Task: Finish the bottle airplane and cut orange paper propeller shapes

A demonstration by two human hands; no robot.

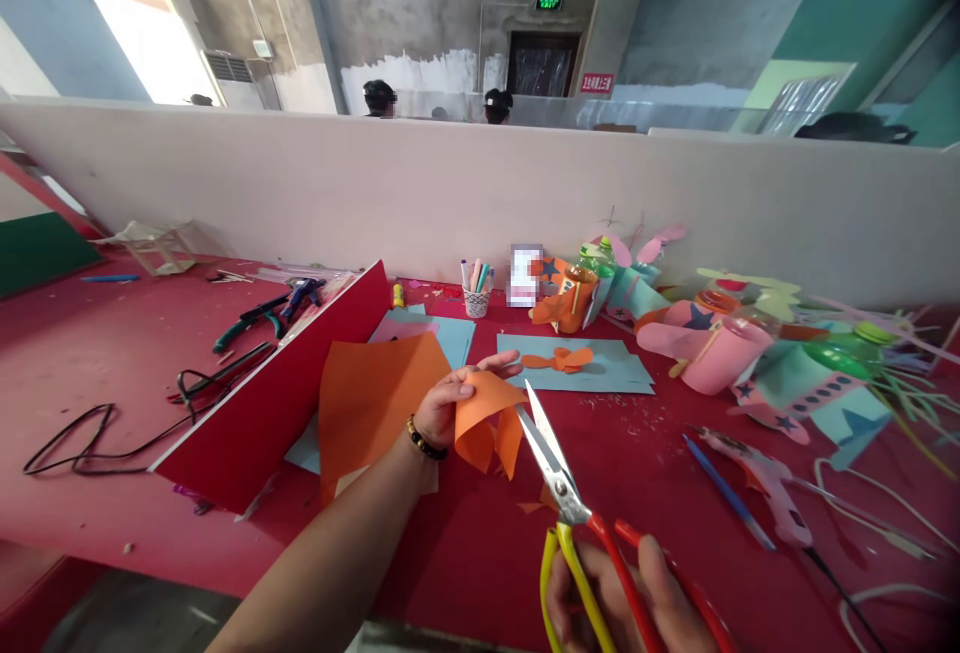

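Note:
My left hand (442, 405) pinches a curled piece of orange paper (480, 413) above the red table, thumb on the near side and fingers behind. Cut edges hang from the lower part of the paper. Scissors (561, 483) with one yellow and one red handle are in my right hand (611, 593), its fingers through the loops. The blades stand apart, their tips at the right edge of the paper; whether they touch it I cannot tell. Small orange scraps (540, 503) lie beneath. Behind the blades, an orange paper propeller shape (561, 361) rests on light blue sheets (622, 373).
Orange sheets (375, 383) lie left beside an upright red board (300, 383). Pliers (251, 323) and a black cable (75, 433) are beyond it. A pen cup (476, 303) stands at the back. Rightward are bottle-and-paper models (727, 353), a blue pen (727, 493) and a glue gun (765, 483).

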